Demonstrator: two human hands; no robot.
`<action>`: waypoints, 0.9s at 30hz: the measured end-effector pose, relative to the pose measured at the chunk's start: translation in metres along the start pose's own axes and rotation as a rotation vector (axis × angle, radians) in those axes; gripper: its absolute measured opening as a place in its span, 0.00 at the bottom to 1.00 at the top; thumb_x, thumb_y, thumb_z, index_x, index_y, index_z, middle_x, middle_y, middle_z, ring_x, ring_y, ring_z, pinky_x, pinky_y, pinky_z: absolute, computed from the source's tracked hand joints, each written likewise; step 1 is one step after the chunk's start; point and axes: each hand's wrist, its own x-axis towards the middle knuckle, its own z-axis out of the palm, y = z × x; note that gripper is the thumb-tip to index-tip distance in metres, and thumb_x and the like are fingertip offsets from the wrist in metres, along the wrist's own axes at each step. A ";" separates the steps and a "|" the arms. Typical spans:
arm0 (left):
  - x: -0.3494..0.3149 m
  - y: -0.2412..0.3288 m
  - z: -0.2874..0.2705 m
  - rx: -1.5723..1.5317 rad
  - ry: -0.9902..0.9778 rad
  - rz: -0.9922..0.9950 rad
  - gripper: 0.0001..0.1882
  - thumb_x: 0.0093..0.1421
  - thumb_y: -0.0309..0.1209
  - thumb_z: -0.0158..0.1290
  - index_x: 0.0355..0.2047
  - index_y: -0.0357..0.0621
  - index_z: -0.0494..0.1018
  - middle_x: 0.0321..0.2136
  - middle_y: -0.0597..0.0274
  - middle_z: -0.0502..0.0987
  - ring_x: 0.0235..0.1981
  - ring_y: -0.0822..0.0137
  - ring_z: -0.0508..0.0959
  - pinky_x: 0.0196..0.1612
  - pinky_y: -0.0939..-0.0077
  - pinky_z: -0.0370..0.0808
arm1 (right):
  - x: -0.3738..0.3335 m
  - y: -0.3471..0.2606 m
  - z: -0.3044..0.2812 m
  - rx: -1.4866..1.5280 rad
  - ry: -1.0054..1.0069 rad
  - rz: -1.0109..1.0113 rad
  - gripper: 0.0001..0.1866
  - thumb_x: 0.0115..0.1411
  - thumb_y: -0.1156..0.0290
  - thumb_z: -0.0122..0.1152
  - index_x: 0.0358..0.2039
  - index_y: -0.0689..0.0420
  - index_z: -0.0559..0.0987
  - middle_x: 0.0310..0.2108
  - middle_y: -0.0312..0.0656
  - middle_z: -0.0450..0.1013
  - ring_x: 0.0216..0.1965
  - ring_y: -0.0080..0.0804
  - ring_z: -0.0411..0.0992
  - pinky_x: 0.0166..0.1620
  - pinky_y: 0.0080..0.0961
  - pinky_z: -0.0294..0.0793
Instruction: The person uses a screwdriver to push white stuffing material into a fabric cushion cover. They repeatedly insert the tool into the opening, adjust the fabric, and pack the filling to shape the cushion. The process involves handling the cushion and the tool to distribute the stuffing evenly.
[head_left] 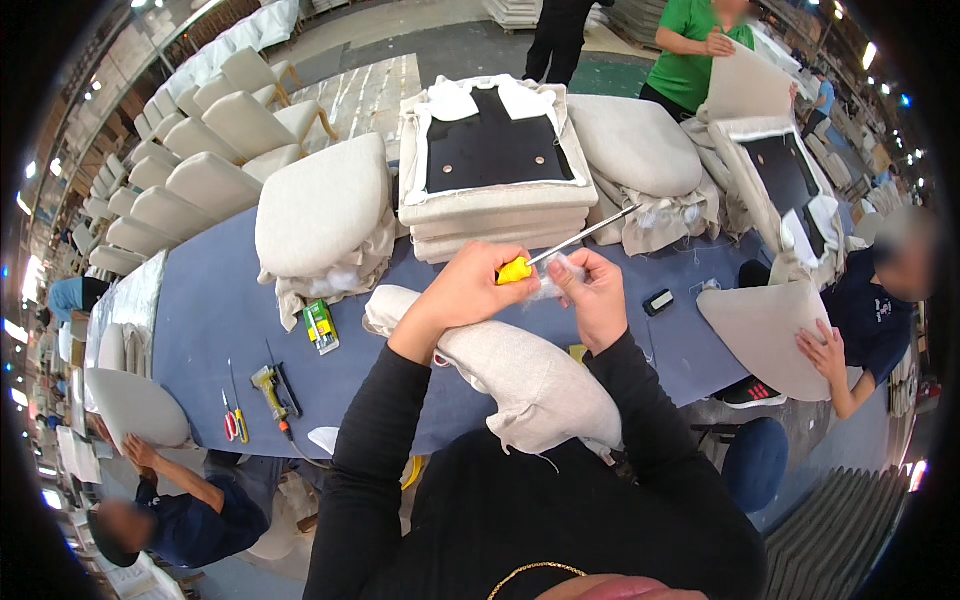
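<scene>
My left hand [472,288] is closed around the yellow handle of a screwdriver-like tool [514,270]. Its long metal shaft [590,230] points up and to the right. Close beside it, my right hand [592,298] pinches a wad of white fluffy stuffing [550,278], which touches the tool near the handle. Below both hands, a beige fabric-covered cushion [520,375] lies tilted over the table's near edge against my body, loose cloth and a thread hanging from its lower end.
On the blue table [215,310] lie a green-yellow box [321,327], a staple gun [272,392], red-handled scissors [235,425] and a small black object [658,302]. Stacked seat pads [500,205] stand behind. Co-workers handle cushions at left [140,410] and right [770,335]; another person [690,60] stands across.
</scene>
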 end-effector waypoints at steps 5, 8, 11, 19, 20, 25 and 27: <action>-0.004 -0.002 -0.005 -0.094 -0.002 0.031 0.06 0.64 0.28 0.64 0.36 0.38 0.80 0.24 0.66 0.79 0.24 0.76 0.75 0.31 0.75 0.73 | 0.016 0.016 -0.044 0.199 0.263 -0.064 0.09 0.67 0.68 0.73 0.38 0.59 0.81 0.32 0.34 0.79 0.29 0.17 0.73 0.31 0.18 0.69; -0.019 -0.012 -0.005 -0.435 0.156 -0.099 0.06 0.64 0.27 0.64 0.39 0.40 0.81 0.26 0.69 0.80 0.25 0.78 0.76 0.31 0.78 0.73 | 0.011 0.023 -0.078 0.233 0.398 -0.177 0.10 0.68 0.75 0.67 0.47 0.59 0.78 0.40 0.38 0.80 0.33 0.22 0.75 0.35 0.22 0.73; -0.010 -0.014 -0.006 -0.258 0.227 -0.043 0.15 0.65 0.26 0.62 0.52 0.42 0.81 0.28 0.70 0.81 0.28 0.79 0.77 0.35 0.81 0.74 | -0.023 -0.003 -0.040 0.235 0.258 -0.171 0.19 0.64 0.86 0.54 0.55 0.61 0.73 0.46 0.43 0.78 0.38 0.28 0.74 0.39 0.24 0.74; 0.017 -0.033 -0.010 0.060 0.675 0.058 0.13 0.63 0.38 0.64 0.38 0.40 0.84 0.25 0.55 0.80 0.25 0.69 0.76 0.34 0.71 0.75 | -0.073 -0.076 0.001 -0.503 -0.321 -0.593 0.26 0.56 0.64 0.64 0.55 0.61 0.82 0.60 0.53 0.75 0.60 0.49 0.73 0.66 0.42 0.67; 0.019 -0.027 -0.011 0.070 0.786 0.060 0.14 0.63 0.40 0.64 0.37 0.39 0.84 0.25 0.54 0.80 0.25 0.67 0.76 0.33 0.71 0.75 | -0.074 -0.081 0.008 -0.659 -0.300 -0.692 0.27 0.56 0.64 0.65 0.56 0.59 0.82 0.61 0.52 0.74 0.61 0.51 0.73 0.67 0.42 0.66; -0.023 0.000 -0.006 -0.243 0.946 0.005 0.10 0.61 0.31 0.67 0.37 0.36 0.84 0.25 0.69 0.79 0.26 0.78 0.73 0.33 0.80 0.72 | -0.057 -0.087 0.016 -0.933 -0.361 -0.780 0.33 0.45 0.70 0.73 0.57 0.53 0.82 0.63 0.52 0.69 0.63 0.56 0.69 0.65 0.44 0.69; -0.051 0.015 0.003 -0.316 0.952 -0.078 0.10 0.62 0.31 0.67 0.37 0.36 0.84 0.25 0.72 0.78 0.27 0.81 0.72 0.33 0.81 0.70 | -0.052 -0.101 0.025 -0.971 -0.372 -0.742 0.32 0.44 0.70 0.74 0.55 0.53 0.81 0.60 0.51 0.69 0.60 0.55 0.70 0.64 0.45 0.69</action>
